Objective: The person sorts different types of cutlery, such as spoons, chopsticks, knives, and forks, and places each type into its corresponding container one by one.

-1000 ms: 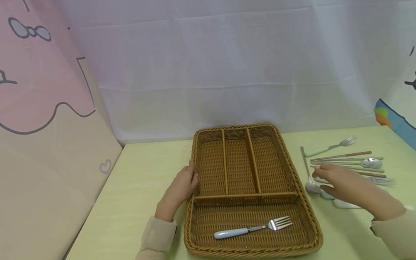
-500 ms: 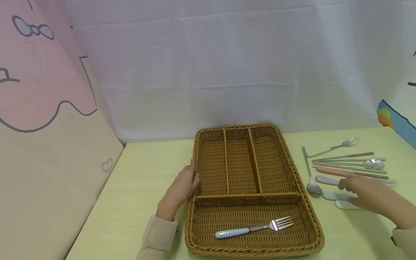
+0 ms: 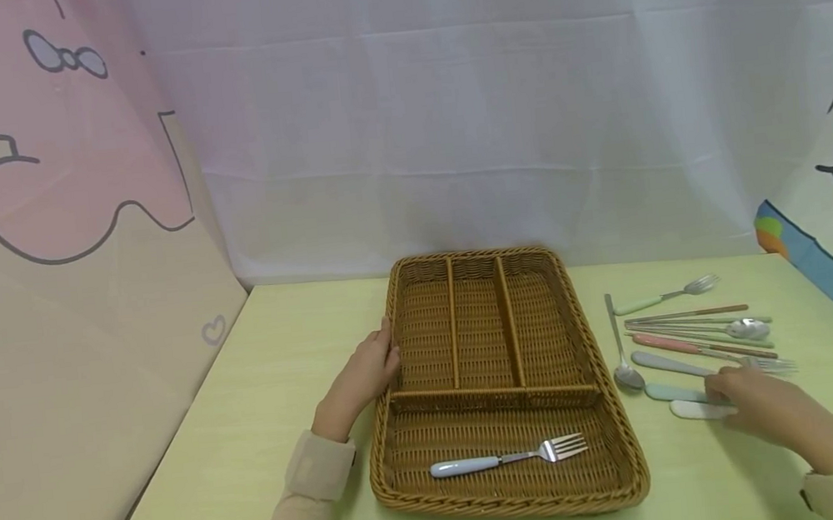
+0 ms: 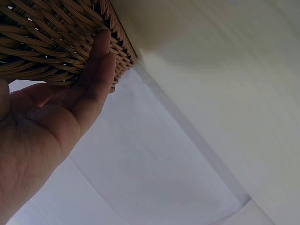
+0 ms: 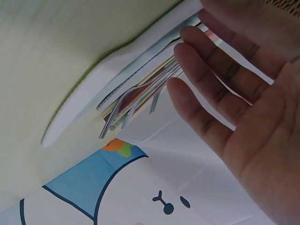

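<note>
In the head view my left hand (image 3: 360,374) rests against the left side of the wicker basket (image 3: 512,509). Its fingers lie nearly straight along the outer wall in the left wrist view. My right hand (image 3: 773,410) is low over several table knives at the right, fingers loosely bent. Its thumb and index fingertips are right at a white knife (image 3: 694,410) and a teal-handled knife (image 3: 672,392), covering part of both. In the right wrist view the white knife's serrated blade (image 5: 79,103) lies along the table. A grey-blue-handled knife (image 3: 667,363) lies just beyond.
A fork with a pale blue handle (image 3: 466,466) lies in the basket's front compartment. Beyond the knives are a pink-handled fork (image 3: 665,343), several chopsticks (image 3: 693,314), a spoon (image 3: 749,329) and a green-handled fork (image 3: 639,305). Another spoon (image 3: 628,378) lies beside the basket.
My right hand has moved right and toward me across the cutlery, uncovering the pink-handled fork and the grey-blue knife handle. My left hand stays at the basket.
</note>
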Tool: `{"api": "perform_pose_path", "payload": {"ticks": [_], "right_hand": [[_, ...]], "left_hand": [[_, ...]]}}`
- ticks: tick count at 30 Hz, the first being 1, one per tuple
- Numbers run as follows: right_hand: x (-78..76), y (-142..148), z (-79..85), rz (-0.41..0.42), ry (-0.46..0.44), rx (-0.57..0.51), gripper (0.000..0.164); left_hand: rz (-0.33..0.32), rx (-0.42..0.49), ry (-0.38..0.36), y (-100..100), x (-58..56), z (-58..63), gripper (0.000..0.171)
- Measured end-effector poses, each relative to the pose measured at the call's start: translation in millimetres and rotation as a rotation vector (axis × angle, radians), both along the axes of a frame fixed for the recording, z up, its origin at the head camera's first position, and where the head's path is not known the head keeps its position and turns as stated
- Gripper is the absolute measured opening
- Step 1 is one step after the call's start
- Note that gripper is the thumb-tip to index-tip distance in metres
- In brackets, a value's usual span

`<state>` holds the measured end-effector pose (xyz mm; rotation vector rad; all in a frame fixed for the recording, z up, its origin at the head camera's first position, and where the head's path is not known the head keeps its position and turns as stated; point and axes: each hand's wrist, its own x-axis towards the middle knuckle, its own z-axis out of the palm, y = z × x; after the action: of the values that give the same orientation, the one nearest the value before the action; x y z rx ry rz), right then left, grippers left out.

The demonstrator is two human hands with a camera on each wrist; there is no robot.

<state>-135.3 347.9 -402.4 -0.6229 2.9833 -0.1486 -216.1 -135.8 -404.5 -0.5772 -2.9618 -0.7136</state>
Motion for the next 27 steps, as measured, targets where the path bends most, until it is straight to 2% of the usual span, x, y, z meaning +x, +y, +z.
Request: {"api": "perform_pose_path", "payload": {"ticks": [11,27], "right_hand": [[3.2,3,-8.3,-0.023,-0.041,-0.023,0.033],[6.7,-1,-11.9,-0.012,0.08,0.018,0.036]], "left_hand": [[0.003,-0.003,-0.005,0,0.3,0.8,0.056],[0.0,0.003,-0.011,0,0.7,1.6,0.055]]}}
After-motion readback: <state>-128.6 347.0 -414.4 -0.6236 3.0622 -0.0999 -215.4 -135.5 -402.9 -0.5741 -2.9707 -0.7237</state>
